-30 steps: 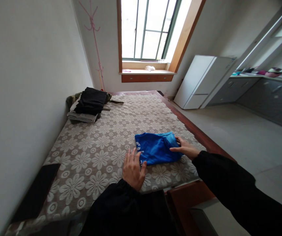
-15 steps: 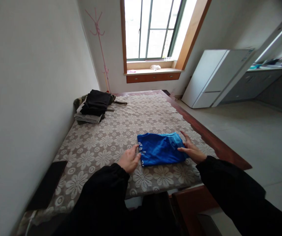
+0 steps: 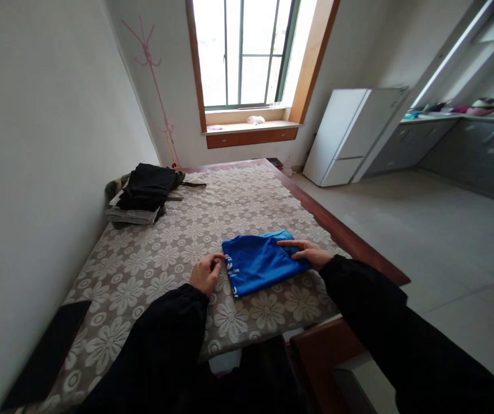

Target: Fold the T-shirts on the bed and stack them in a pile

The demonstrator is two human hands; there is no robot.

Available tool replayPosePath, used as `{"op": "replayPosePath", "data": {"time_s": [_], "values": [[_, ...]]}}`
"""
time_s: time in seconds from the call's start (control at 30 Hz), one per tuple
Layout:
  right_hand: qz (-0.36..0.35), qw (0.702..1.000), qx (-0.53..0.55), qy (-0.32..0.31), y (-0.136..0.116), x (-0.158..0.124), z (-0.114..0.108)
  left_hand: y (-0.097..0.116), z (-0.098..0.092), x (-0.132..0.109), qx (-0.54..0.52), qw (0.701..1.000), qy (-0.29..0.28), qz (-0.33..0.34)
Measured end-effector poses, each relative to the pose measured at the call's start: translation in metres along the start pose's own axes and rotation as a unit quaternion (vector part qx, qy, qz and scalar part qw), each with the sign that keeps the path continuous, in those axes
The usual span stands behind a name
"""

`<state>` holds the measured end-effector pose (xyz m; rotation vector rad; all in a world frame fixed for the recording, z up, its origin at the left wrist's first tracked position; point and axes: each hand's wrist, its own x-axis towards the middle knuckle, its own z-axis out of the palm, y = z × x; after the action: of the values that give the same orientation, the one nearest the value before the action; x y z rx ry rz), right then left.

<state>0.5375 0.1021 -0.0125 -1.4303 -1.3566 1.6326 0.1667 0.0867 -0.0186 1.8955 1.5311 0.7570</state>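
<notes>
A folded blue garment point(image 3: 264, 264), with white print along its left edge and a lighter blue part at the far right, lies on the patterned cover point(image 3: 186, 253). My left hand point(image 3: 206, 275) is at the left edge of the garment, its fingers bent and slightly apart, with the index fingertip touching the fabric. Over the garment's right end lies my right hand point(image 3: 309, 253), open, its index finger stretched out flat across the fabric. The right end is partly hidden beneath that hand.
A pile of dark and grey folded clothes point(image 3: 143, 192) sits at the far left by the wall. A flat black object point(image 3: 48, 351) lies at the near left. Beyond are a pink coat stand point(image 3: 160, 95), a window sill point(image 3: 255, 127) and a white fridge point(image 3: 337, 135).
My right hand has moved inward over the garment's right end, which now looks narrower and shifted. The left hand's fingers have curled more. The view has turned slightly right.
</notes>
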Motion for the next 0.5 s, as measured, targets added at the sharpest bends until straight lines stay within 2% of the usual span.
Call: {"op": "replayPosePath", "data": {"time_s": [0.1,0.2,0.3,0.37,0.43,0.5], "values": [[-0.015,0.999,-0.041,0.006,-0.015,0.023,-0.018,-0.003,0.001,-0.002,0.002,1.0,0.015,0.008],[-0.011,0.997,-0.061,0.037,-0.033,0.046,-0.047,-0.003,0.001,-0.003,0.005,0.999,0.021,0.026],[-0.031,0.987,-0.046,0.153,-0.043,0.054,-0.079,-0.006,0.003,-0.004,0.005,0.999,0.022,0.039],[-0.072,0.966,-0.027,0.246,-0.041,0.046,-0.096,-0.009,0.004,-0.003,0.0,0.998,0.021,0.053],[-0.102,0.945,-0.014,0.31,-0.032,0.031,-0.103,-0.012,0.006,-0.003,-0.002,0.997,0.016,0.071],[-0.123,0.928,-0.008,0.351,-0.015,0.013,-0.099,-0.013,0.007,-0.002,-0.001,0.996,0.01,0.083]]}}
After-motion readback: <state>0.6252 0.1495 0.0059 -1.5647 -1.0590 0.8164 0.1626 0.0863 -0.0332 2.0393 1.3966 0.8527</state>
